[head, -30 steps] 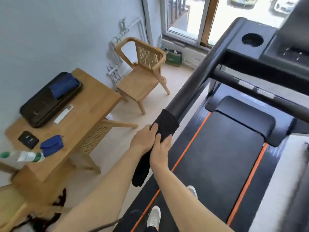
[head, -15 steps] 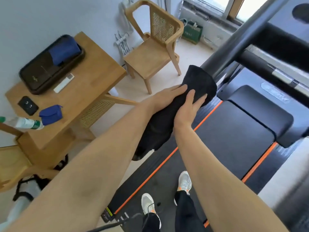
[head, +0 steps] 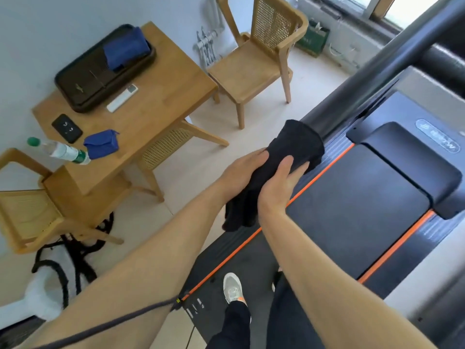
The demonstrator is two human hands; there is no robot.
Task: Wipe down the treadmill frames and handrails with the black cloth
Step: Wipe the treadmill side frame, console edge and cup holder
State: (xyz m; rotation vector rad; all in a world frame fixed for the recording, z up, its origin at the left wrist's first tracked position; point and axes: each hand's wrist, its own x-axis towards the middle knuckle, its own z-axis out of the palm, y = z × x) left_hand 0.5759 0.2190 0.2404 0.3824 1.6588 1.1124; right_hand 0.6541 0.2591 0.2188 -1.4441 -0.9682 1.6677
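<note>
The black cloth (head: 297, 144) is wrapped over the near end of the treadmill's left handrail (head: 372, 76), a dark tube rising to the upper right. Its loose tail hangs below my hands. My left hand (head: 241, 170) holds the cloth from the left side, fingers curled under it. My right hand (head: 279, 182) clasps it from the right, fingers lying along the top. The treadmill belt (head: 352, 197) with orange side stripes runs beneath, and my feet stand on it.
A wooden table (head: 161, 107) stands left of the treadmill with a dark tray (head: 83, 89), blue cloths, a remote and a water bottle (head: 60, 152). Wooden chairs sit at the far end (head: 254, 69) and near left (head: 27, 212). A crossbar (head: 448, 61) joins the handrail at upper right.
Both hands have loosened from a tight clasp on top of the cloth to lying along its sides. The cloth sits bunched further over the rail end, and the view has tilted down.
</note>
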